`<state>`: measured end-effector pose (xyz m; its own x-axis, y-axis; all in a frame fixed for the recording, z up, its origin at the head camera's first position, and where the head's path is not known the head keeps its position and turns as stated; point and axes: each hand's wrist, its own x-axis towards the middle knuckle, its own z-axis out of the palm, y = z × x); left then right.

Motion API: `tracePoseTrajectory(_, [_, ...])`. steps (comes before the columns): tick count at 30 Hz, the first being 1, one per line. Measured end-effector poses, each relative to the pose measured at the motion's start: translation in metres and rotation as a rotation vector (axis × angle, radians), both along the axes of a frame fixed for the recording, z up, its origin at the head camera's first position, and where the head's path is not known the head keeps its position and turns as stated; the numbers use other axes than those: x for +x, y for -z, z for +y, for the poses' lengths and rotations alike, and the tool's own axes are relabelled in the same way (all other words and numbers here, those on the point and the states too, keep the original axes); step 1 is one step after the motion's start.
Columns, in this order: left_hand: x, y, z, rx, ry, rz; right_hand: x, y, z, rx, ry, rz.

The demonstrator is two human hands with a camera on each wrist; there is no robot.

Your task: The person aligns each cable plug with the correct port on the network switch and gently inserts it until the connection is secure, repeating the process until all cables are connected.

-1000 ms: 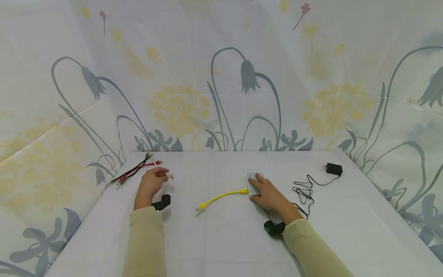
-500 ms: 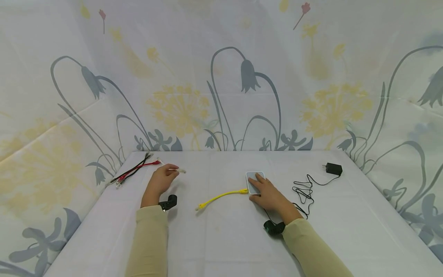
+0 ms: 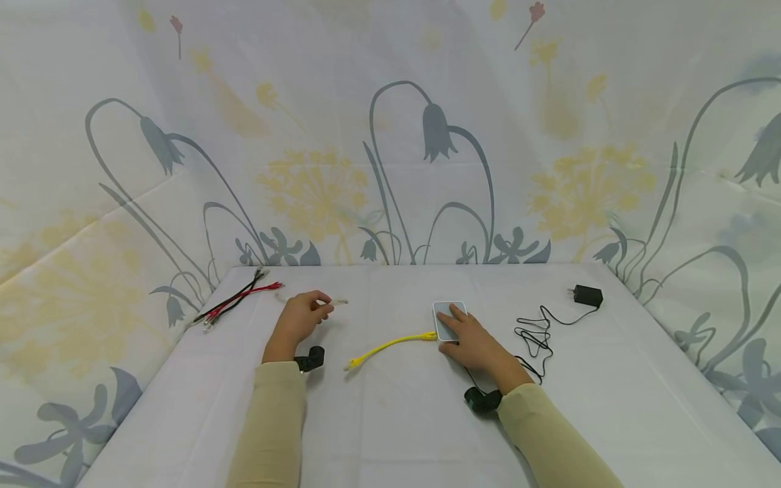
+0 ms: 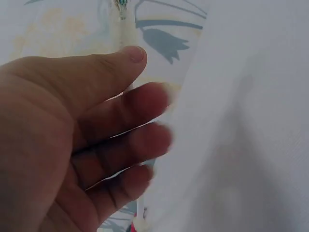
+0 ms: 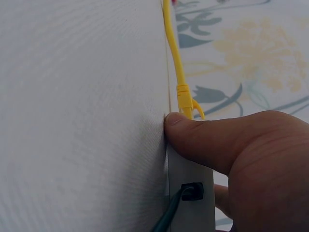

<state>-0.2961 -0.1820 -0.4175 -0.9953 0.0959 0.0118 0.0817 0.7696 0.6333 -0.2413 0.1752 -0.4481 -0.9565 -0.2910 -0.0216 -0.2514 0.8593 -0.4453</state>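
Note:
My left hand [image 3: 302, 318] pinches a white network cable between thumb and index finger, above the table. One clear-plug end [image 4: 120, 14] of this network cable [image 3: 339, 301] sticks out to the right past the fingertips, and its other end trails back to the left. My right hand [image 3: 478, 342] rests on a small white box with a grey top [image 3: 445, 332], its fingers spread over the top and the thumb [image 5: 186, 128] against the near side. A yellow network cable [image 3: 390, 344] is plugged into the box's left part. A dark cord [image 5: 166, 217] enters a socket beside the thumb.
Several black and red cables [image 3: 234, 301] lie bunched at the back left of the white table [image 3: 390, 434]. A black power adapter [image 3: 588, 295] with a tangled thin cord [image 3: 537, 337] lies at the right. Flower-printed cloth [image 3: 390, 135] encloses the back and sides.
My left hand has moved right, away from the bunch of cables, carrying the white network cable. The right hand stays on the box.

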Motion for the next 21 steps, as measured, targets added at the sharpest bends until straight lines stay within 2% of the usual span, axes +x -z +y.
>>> tracePoseTrajectory(3, [-0.001,0.001,0.005,-0.04,0.008,0.029,-0.001,0.0,0.0,0.002,0.0,0.001])
tracePoseTrajectory(10, [-0.004,0.007,0.012,-0.108,0.054,0.148,-0.002,0.001,0.0,0.005,0.009,-0.006])
tracePoseTrajectory(13, [-0.004,0.008,0.015,-0.096,0.057,0.127,-0.002,0.0,0.0,0.005,0.013,-0.008])
tracePoseTrajectory(21, [-0.002,0.01,0.022,-0.008,0.062,-0.002,0.0,-0.002,-0.001,0.003,0.016,-0.009])
